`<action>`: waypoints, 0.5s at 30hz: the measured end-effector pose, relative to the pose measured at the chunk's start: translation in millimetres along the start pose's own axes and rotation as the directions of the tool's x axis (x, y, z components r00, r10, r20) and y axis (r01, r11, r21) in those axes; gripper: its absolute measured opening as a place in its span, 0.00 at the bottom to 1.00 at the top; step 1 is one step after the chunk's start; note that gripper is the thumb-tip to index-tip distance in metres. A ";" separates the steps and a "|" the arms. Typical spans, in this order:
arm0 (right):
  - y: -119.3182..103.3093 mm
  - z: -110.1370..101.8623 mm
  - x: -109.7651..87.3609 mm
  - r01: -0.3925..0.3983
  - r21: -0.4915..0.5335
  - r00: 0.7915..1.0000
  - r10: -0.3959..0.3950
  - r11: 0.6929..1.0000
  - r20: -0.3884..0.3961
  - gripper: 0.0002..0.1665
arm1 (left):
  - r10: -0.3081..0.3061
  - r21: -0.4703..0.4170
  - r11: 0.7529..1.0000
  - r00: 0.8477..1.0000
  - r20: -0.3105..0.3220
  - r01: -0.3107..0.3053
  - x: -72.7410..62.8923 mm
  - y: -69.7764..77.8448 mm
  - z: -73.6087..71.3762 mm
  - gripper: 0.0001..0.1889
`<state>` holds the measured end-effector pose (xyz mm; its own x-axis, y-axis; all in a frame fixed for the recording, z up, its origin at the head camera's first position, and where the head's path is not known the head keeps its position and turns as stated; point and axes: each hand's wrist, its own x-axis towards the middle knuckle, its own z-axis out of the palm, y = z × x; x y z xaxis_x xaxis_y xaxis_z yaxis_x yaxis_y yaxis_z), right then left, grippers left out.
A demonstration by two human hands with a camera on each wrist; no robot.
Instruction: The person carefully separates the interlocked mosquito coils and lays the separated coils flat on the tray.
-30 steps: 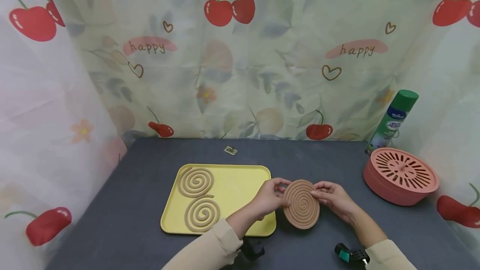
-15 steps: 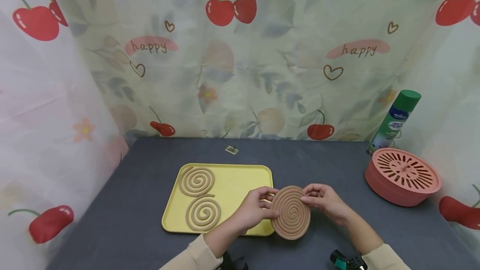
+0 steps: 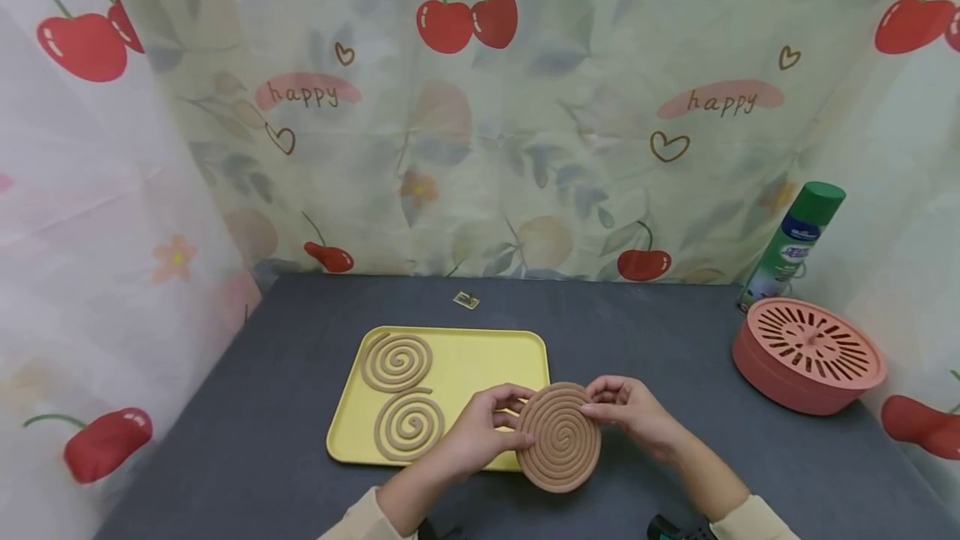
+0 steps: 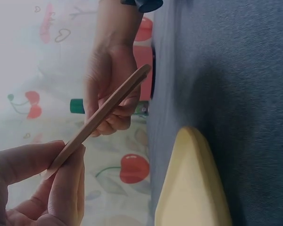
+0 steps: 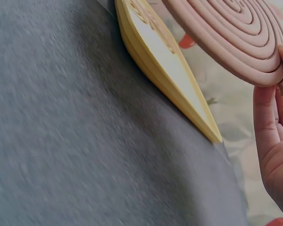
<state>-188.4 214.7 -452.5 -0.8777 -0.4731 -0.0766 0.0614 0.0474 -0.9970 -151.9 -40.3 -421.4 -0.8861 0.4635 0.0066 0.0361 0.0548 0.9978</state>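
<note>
A round, tightly wound brown double mosquito coil point(image 3: 558, 438) is held up, tilted, over the table by the tray's front right corner. My left hand point(image 3: 480, 432) pinches its left edge between thumb and fingers. At the upper right edge, my right hand point(image 3: 633, 415) pinches it, thumb on the near face. Edge-on in the left wrist view, the coil point(image 4: 101, 113) looks thin and flat. The right wrist view shows its spiral grooves and a loose end by the fingers. Two single coils, an upper one point(image 3: 397, 361) and a lower one point(image 3: 411, 425), lie on the yellow tray point(image 3: 487, 357).
A pink round box with a slotted lid point(image 3: 806, 357) stands at the right. Behind it leans a green spray can point(image 3: 793, 244). A small metal coil stand point(image 3: 467, 300) lies beyond the tray on the dark tabletop point(image 3: 637, 327). Patterned curtains enclose the back and sides.
Both hands have carried the double coil left and toward the body, from right of the tray to its front right corner. The grips look the same, and the tray's coils stay put.
</note>
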 end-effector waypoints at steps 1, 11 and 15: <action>0.8 2.0 0.1 0.004 0.001 1.000 -0.004 1.000 0.003 0.05 | 0.005 0.003 1.000 1.000 0.004 -0.005 -2.2 -1.0 -1.1 0.24; 5.9 24.0 -2.5 0.045 -0.030 0.997 -0.043 0.999 0.069 0.06 | 0.001 0.005 1.000 1.000 0.018 -0.001 -29.8 -17.9 -10.1 0.22; 7.0 34.7 -2.8 0.057 -0.058 0.996 -0.053 0.997 0.069 0.06 | 0.006 0.032 0.999 1.000 0.017 -0.006 -39.9 -24.4 -14.4 0.22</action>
<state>-169.0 185.8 -459.7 -0.8451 -0.5341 -0.0239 -0.0169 0.0714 -0.9973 -124.0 -72.9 -445.0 -0.8777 0.4791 0.0113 0.0567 0.0804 0.9951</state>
